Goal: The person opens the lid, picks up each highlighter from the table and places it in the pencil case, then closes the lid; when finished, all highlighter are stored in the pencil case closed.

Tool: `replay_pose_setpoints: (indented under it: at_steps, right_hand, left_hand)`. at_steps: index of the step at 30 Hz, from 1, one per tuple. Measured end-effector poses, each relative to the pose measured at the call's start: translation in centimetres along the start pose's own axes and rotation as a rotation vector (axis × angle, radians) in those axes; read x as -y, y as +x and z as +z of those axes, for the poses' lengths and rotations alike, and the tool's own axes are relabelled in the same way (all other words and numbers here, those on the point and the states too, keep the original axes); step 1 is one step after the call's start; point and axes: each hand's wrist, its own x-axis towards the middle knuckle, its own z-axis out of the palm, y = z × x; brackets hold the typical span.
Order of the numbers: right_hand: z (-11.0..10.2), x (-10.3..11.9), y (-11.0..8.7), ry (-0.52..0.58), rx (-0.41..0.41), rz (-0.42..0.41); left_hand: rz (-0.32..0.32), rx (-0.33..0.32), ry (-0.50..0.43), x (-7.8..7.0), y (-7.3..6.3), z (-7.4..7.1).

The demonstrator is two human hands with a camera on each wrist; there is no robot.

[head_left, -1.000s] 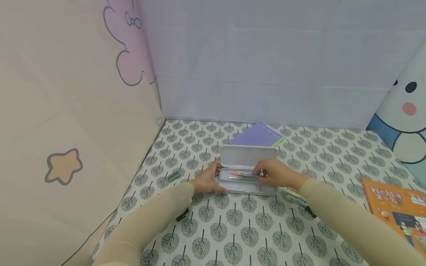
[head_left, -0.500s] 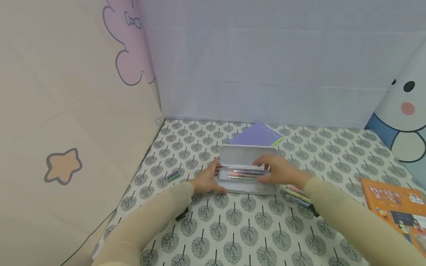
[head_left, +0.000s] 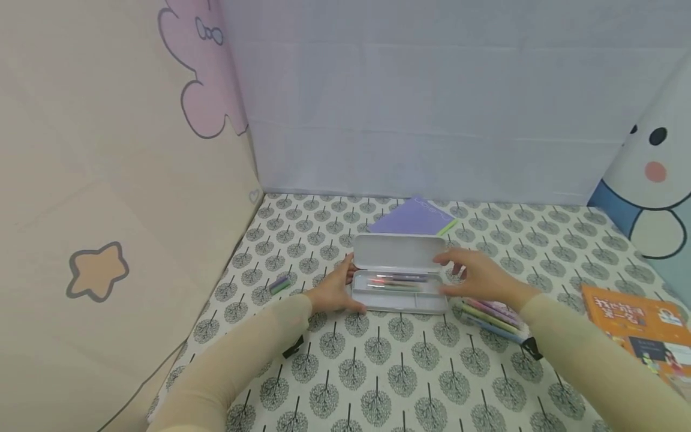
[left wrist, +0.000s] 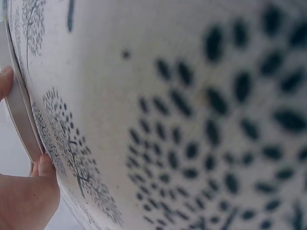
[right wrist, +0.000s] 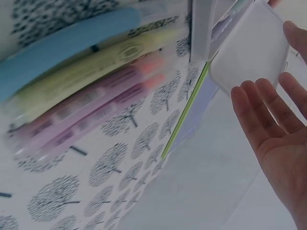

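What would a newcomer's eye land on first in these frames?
Probably the open pale pencil case at the centre of the tree-print cloth, slim writing tools in its rear compartment, the left hand gripping its left end and the right hand at its right. Next comes the bright orange book at the head view's right edge. The right wrist view shows blue, yellow and purple pens lying beside the case.

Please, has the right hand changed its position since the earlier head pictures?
Yes, to the right. Judged against the pencil case, the right hand earlier had its fingers over the inside; now they are at the right end.
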Motion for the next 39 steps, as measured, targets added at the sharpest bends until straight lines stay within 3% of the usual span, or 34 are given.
replay_pose_setpoints:
  at_steps: [7,15,22,29,39]
  right_hand:
    - [-0.7,-1.4,-2.5,0.003,-0.026,0.081]
    - [-1.4,-2.7,-6.4,-0.056,-0.104,0.099]
    - [-1.6,-3.6,-9.2,-0.075,-0.120,0.111]
    - [-1.6,-4.4,-10.3,-0.059,-0.085,0.120]
    - [-1.3,-4.9,-10.2,-0.038,-0.002,0.160]
  left_hand:
    - [-0.007,-0.004,-0.012,-0.2,-0.1,-0.1]
    - [0.008,0.008,-0.039,-0.1,-0.1,0.1]
    - [-0.029,0.000,0.004,-0.4,-0.2,-0.1]
    - [-0.039,0.002,0.007,-1.0,-0.5,-0.3]
    - [-0.034,0.005,-0.017,-0.7,-0.4,-0.2]
